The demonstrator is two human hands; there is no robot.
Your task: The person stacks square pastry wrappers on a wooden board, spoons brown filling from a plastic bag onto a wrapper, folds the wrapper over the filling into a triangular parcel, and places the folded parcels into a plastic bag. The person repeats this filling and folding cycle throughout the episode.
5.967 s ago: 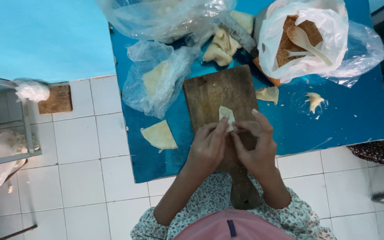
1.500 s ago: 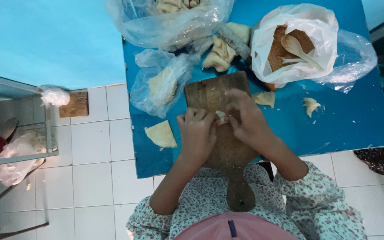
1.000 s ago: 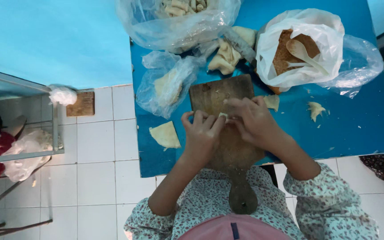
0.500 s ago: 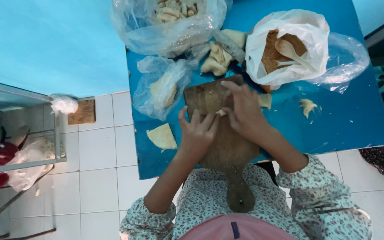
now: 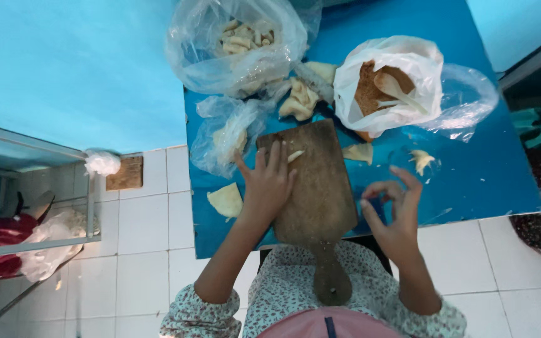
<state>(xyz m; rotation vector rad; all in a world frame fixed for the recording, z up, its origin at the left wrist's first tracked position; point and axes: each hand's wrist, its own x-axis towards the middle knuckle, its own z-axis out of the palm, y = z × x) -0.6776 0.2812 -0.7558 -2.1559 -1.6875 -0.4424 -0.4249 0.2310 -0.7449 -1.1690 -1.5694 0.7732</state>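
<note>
The two hands have come apart. Half a second ago both were bunched together over the wooden board (image 5: 311, 181), working a small pale piece between the fingertips; now the left hand (image 5: 269, 181) lies flat on the board with its fingers spread, and the little folded dough piece (image 5: 295, 155) sits loose on the wood just beyond its fingertips, touched by nothing that I can make out. The right hand (image 5: 394, 209) has drawn off to the side, hovering over the blue table (image 5: 471, 181) beside the board, thumb and forefinger curled toward each other in a loose ring, the other fingers raised; it looks empty.

So the folding seems finished and the piece released.

Left of the left hand, a flat dough sheet (image 5: 225, 200) waits on the table. Farther out from the right hand lie a small dough scrap (image 5: 421, 159), then the white bag of brown filling (image 5: 386, 84) with a spoon in it. Farthest off, a clear bag of shaped pieces (image 5: 239, 44).
</note>
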